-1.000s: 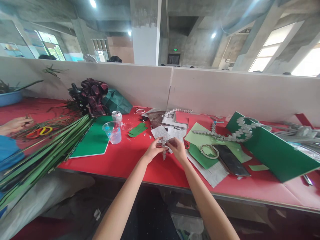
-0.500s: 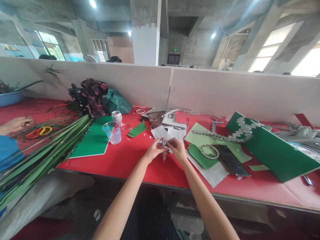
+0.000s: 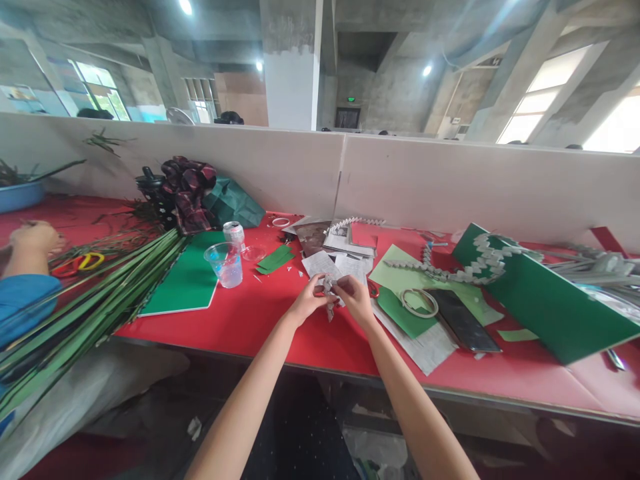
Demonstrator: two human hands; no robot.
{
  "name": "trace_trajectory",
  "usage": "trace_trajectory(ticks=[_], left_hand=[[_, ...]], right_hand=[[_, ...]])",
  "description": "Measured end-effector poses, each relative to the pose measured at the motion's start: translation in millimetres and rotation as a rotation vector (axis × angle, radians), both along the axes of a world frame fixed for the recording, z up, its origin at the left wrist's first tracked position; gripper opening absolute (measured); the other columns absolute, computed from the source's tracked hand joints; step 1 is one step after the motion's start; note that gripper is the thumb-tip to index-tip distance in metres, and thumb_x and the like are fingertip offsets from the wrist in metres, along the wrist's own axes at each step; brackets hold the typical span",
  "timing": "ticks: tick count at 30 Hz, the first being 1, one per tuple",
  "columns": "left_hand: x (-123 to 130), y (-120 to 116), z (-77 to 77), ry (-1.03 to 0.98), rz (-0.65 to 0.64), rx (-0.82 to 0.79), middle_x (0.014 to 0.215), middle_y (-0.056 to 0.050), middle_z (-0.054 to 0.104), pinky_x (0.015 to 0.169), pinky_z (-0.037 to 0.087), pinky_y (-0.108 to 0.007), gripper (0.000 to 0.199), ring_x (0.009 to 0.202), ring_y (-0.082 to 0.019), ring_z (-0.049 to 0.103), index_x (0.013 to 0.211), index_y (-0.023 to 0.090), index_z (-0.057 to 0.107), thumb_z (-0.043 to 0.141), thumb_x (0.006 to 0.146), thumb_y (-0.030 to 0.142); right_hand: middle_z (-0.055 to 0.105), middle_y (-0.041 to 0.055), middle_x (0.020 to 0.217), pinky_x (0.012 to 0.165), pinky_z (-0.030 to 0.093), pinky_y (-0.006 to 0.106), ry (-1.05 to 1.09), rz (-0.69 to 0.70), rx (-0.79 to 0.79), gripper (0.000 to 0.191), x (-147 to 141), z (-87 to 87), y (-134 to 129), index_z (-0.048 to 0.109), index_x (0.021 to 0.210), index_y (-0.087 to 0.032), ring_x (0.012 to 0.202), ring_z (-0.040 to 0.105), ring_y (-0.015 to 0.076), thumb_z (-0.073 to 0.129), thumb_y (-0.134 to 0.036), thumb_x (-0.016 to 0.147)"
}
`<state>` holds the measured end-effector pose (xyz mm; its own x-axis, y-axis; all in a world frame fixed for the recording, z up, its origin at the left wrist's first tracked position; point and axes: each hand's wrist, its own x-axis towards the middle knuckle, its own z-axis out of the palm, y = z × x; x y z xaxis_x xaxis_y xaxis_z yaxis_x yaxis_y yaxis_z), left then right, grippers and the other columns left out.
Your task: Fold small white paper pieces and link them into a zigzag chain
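Observation:
Between my two hands, just above the red table [image 3: 250, 333], is a small folded paper chain [image 3: 329, 311] in greyish white. My left hand [image 3: 309, 300] pinches it from the left, and my right hand [image 3: 353, 297] closes on its upper right side. The chain's lower end hangs below my fingers; its upper part is partly covered by them. Sheets of printed paper [image 3: 320, 265] lie just behind my hands. A longer zigzag paper chain [image 3: 470, 272] rests to the right, over light green paper and against a green board [image 3: 560, 300].
Right of my hands lie a black phone [image 3: 463, 320] and a pale ring [image 3: 419, 303] on green paper. A plastic cup [image 3: 225, 265] and a can [image 3: 234, 233] stand left. Long green leaves [image 3: 115, 300] cross the table's left side, near a co-worker's hand [image 3: 37, 237] and scissors [image 3: 77, 265].
The co-worker's hand and blue sleeve at the left have moved further in over the table. My own hands stay nearly in place on the paper chain, with only slight finger movement.

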<state>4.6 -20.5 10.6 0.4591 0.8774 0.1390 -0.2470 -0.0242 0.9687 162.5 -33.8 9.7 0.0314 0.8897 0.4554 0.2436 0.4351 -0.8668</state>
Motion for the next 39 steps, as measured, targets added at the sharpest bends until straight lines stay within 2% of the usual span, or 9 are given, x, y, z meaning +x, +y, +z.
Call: trace_trajectory(ticks=[5,10,17,23,25,27,32,39], left_hand=[[-0.2,1.3,-1.9,0.035,0.001,0.026,0.088,-0.003,0.058,0.070,0.051,-0.029,0.063,0.077,-0.016,0.062,0.122,0.024,0.047,0.077,0.067,0.031],[1.9,2.9,-4.0,0.061,0.057,0.058,0.088,-0.002,0.057,0.070,0.050,-0.028,0.063,0.078,-0.016,0.061,0.120,0.023,0.050,0.078,0.064,0.029],[4.3,-0.4,2.0,0.057,0.101,0.106,0.089,-0.003,0.059,0.065,0.052,-0.027,0.061,0.072,-0.015,0.062,0.119,0.023,0.052,0.078,0.063,0.025],[5.4,-2.1,0.2,0.037,0.073,0.072,0.085,-0.001,0.057,0.046,0.049,-0.025,0.071,0.054,-0.013,0.060,0.128,0.023,0.046,0.076,0.064,0.028],[5.5,-1.7,-1.5,0.034,0.065,0.065,0.082,-0.001,0.057,0.044,0.048,-0.025,0.073,0.052,-0.014,0.060,0.130,0.022,0.044,0.076,0.065,0.029],[5.5,-1.1,-2.4,0.039,0.081,0.083,0.081,-0.002,0.058,0.047,0.049,-0.025,0.073,0.057,-0.015,0.061,0.131,0.021,0.046,0.076,0.064,0.029],[5.2,0.9,-2.1,0.094,0.170,0.194,0.080,-0.003,0.063,0.065,0.052,-0.027,0.068,0.070,-0.016,0.061,0.127,0.018,0.054,0.077,0.063,0.025],[3.9,3.5,-4.2,0.205,0.243,0.310,0.093,-0.006,0.066,0.064,0.051,-0.025,0.058,0.069,-0.014,0.058,0.123,0.019,0.059,0.073,0.067,0.025]], right_hand=[[0.061,0.0008,0.067,0.051,0.045,0.026,0.007,0.018,-0.011,0.020,-0.6,0.1,-1.1,0.054,0.077,-0.020,0.058,0.057,0.0157,0.060,-0.040,0.079],[0.061,0.0007,0.066,0.052,0.045,0.027,-0.012,0.007,0.002,0.021,-0.9,1.8,-2.5,0.054,0.076,-0.020,0.059,0.057,0.0158,0.060,-0.040,0.079],[0.059,0.0005,0.066,0.054,0.043,0.026,-0.031,-0.016,0.026,0.020,-1.0,3.9,-2.8,0.054,0.075,-0.020,0.059,0.055,0.0147,0.059,-0.039,0.079],[0.058,0.0003,0.066,0.054,0.042,0.026,-0.036,-0.054,0.057,0.019,-2.1,5.3,-4.6,0.053,0.074,-0.020,0.058,0.053,0.0142,0.059,-0.038,0.080],[0.057,0.0003,0.066,0.055,0.042,0.026,-0.049,-0.071,0.067,0.019,-2.2,5.9,-5.0,0.054,0.074,-0.020,0.059,0.053,0.0145,0.059,-0.038,0.080],[0.058,0.0006,0.067,0.056,0.043,0.026,-0.059,-0.084,0.074,0.019,-2.2,6.4,-5.3,0.055,0.074,-0.020,0.060,0.054,0.0151,0.059,-0.038,0.080],[0.059,0.0014,0.064,0.055,0.044,0.028,-0.021,-0.058,0.029,0.020,-1.7,6.5,-5.6,0.058,0.075,-0.019,0.058,0.057,0.0167,0.061,-0.038,0.078],[0.063,0.0027,0.061,0.052,0.047,0.027,0.029,0.004,-0.042,0.023,-2.2,4.9,-5.0,0.059,0.075,-0.018,0.057,0.061,0.0182,0.062,-0.040,0.078]])
